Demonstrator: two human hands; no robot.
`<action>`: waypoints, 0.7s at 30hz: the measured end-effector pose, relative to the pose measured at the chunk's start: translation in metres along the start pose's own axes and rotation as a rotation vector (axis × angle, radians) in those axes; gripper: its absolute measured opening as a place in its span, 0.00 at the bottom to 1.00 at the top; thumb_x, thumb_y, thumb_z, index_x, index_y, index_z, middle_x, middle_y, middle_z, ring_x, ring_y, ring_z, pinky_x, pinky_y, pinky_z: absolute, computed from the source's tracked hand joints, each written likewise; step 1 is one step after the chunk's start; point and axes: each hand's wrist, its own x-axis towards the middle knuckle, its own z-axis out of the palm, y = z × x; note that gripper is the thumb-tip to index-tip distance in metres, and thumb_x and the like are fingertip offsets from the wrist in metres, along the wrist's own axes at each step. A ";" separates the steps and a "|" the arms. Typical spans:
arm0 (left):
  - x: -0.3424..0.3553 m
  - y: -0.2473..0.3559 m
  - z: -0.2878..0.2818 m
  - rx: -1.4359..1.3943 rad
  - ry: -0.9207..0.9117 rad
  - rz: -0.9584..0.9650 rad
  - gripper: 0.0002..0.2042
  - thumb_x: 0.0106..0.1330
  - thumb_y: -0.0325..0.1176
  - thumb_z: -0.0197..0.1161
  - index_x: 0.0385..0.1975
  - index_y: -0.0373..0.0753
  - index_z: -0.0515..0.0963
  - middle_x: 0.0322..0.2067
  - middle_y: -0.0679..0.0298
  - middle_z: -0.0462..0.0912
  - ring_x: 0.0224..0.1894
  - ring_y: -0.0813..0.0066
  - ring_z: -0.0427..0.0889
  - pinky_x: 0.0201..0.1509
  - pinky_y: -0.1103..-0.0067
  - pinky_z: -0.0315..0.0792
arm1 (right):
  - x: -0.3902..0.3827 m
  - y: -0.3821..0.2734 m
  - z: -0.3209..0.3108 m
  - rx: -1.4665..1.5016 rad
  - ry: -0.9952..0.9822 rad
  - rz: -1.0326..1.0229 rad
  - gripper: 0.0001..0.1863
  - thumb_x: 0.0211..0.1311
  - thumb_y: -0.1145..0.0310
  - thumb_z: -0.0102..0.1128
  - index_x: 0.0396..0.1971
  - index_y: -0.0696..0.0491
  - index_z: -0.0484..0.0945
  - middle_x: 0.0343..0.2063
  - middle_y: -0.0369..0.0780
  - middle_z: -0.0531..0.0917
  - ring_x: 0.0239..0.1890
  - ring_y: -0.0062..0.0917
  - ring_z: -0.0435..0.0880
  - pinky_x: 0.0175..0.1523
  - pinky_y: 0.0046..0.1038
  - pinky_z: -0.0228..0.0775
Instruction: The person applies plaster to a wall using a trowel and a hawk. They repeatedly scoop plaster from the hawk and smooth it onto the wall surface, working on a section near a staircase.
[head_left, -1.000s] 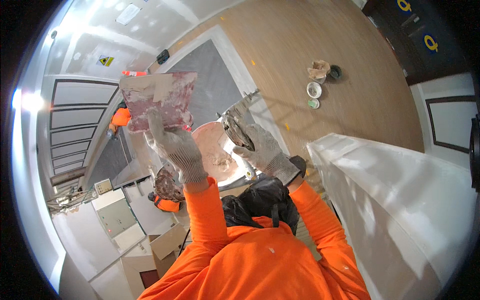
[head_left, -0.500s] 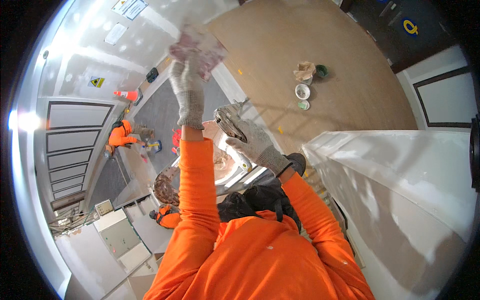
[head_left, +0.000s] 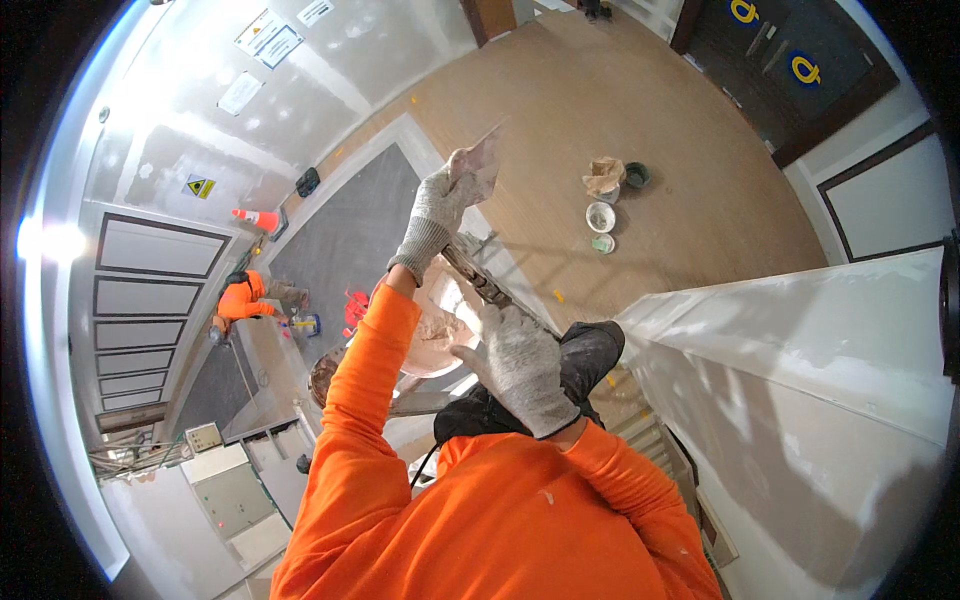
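My left hand (head_left: 432, 208), in a grey knit glove, is raised ahead of me and closed on a thin flat plate (head_left: 482, 168) smeared with pinkish plaster; its handle is hidden. Lower and to the right, my gloved right hand (head_left: 522, 365) grips a long, narrow-looking tool (head_left: 478, 277) crusted with plaster. The thumb stands apart, and the tool's exact kind is hard to make out. Its far end comes close to my left wrist. Below both hands stands a round tub (head_left: 428, 366) with pinkish wet mix inside, partly covered by my left sleeve.
Several small pots (head_left: 600, 216) and a crumpled brown paper bag (head_left: 604, 178) stand on the brown floor ahead. Left are an orange cone (head_left: 258, 220) and a co-worker in orange (head_left: 242, 298) bending down. A white half-height wall (head_left: 780, 310) runs along my right.
My left hand has come down and right, its plate turned nearly edge-on. My right hand has moved lower, nearer my body, and the tool's angle has changed. The view has shifted slightly.
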 end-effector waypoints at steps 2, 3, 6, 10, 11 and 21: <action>0.004 0.000 -0.001 0.070 -0.029 0.002 0.17 0.78 0.37 0.58 0.58 0.33 0.79 0.28 0.70 0.77 0.34 0.84 0.72 0.40 0.76 0.74 | 0.000 -0.006 0.005 -0.098 -0.117 -0.014 0.30 0.66 0.42 0.63 0.55 0.53 0.75 0.36 0.42 0.80 0.37 0.32 0.84 0.40 0.35 0.77; 0.004 0.000 -0.003 0.121 -0.039 0.005 0.17 0.78 0.37 0.58 0.59 0.33 0.79 0.29 0.70 0.78 0.35 0.83 0.73 0.41 0.76 0.74 | 0.001 -0.007 0.008 -0.091 -0.155 -0.021 0.29 0.66 0.45 0.64 0.55 0.53 0.75 0.35 0.42 0.81 0.37 0.32 0.84 0.39 0.35 0.77; 0.000 0.003 -0.004 0.181 -0.052 0.050 0.18 0.78 0.36 0.58 0.61 0.33 0.77 0.32 0.69 0.81 0.37 0.82 0.75 0.43 0.75 0.76 | 0.013 -0.009 0.015 -0.190 -0.276 -0.025 0.25 0.64 0.58 0.65 0.58 0.52 0.75 0.30 0.39 0.83 0.36 0.31 0.86 0.37 0.36 0.77; -0.008 0.005 -0.011 -0.029 -0.015 0.097 0.16 0.79 0.36 0.58 0.57 0.31 0.78 0.38 0.69 0.83 0.40 0.83 0.78 0.46 0.77 0.77 | 0.007 -0.007 0.000 -0.217 -0.170 -0.129 0.25 0.65 0.64 0.64 0.61 0.52 0.73 0.30 0.38 0.82 0.32 0.30 0.86 0.33 0.32 0.77; -0.008 0.006 -0.012 -0.099 -0.012 0.128 0.16 0.80 0.37 0.57 0.54 0.30 0.79 0.39 0.70 0.83 0.40 0.84 0.78 0.47 0.79 0.77 | -0.001 -0.005 -0.011 -0.082 -0.077 -0.151 0.25 0.66 0.65 0.63 0.62 0.53 0.73 0.30 0.38 0.83 0.31 0.31 0.86 0.33 0.32 0.77; -0.043 0.062 -0.037 -0.101 0.153 0.419 0.10 0.77 0.26 0.56 0.53 0.32 0.78 0.44 0.60 0.83 0.42 0.69 0.85 0.47 0.73 0.80 | -0.019 0.066 -0.105 0.119 0.455 -0.031 0.27 0.75 0.67 0.56 0.70 0.61 0.70 0.52 0.52 0.84 0.42 0.47 0.85 0.47 0.43 0.76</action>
